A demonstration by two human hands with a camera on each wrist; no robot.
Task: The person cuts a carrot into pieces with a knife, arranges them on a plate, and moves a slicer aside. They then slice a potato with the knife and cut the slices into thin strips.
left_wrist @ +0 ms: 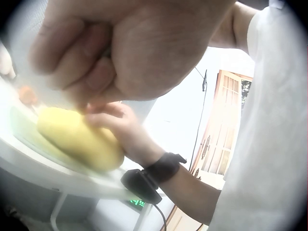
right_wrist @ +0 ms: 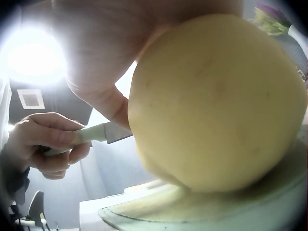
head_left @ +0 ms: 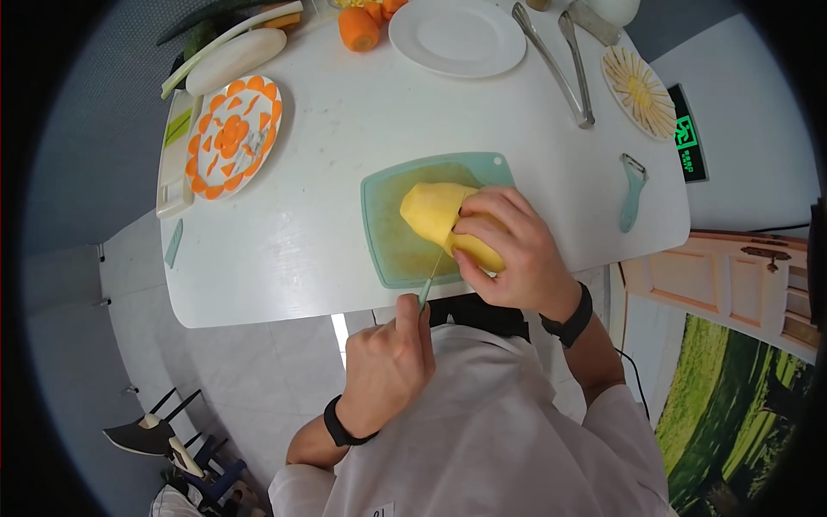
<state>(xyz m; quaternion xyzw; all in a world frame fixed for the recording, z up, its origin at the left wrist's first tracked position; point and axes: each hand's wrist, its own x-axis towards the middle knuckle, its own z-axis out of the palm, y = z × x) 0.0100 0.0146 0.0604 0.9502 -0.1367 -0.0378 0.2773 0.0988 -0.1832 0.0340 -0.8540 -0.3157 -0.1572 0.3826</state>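
The big yellow vegetable (head_left: pixel 428 211) lies on the green board (head_left: pixel 383 257). Call the board a clock, with 6 o'clock at your tummy. The thin end points to 10 o'clock, and the fat end is at 4 o'clock under your right hand (head_left: pixel 517 250). That hand grips it, fingers bent over the top and thumb on your side. I can't tell how hard it squeezes.

Your left hand (head_left: pixel 383 370) is wrapped round the handle of the little knife (right_wrist: pixel 98 134). The handle is near 6 o'clock, and the blade goes up to the vegetable's near side. Your right thumb is just beside the blade, so mind it. I can't tell how deep the blade goes, if it goes in at all.

The vegetable looks heavy for its size, hard and stiff. It should not squash or break easily. Its smooth outside may be wet and slippy, and its round belly could roll. The fat end is the best place to hold, with your palm on top, fingers on the far side and thumb tucked back. The thin end is poor to hold, as it slopes away and gives your fingers less to grab.
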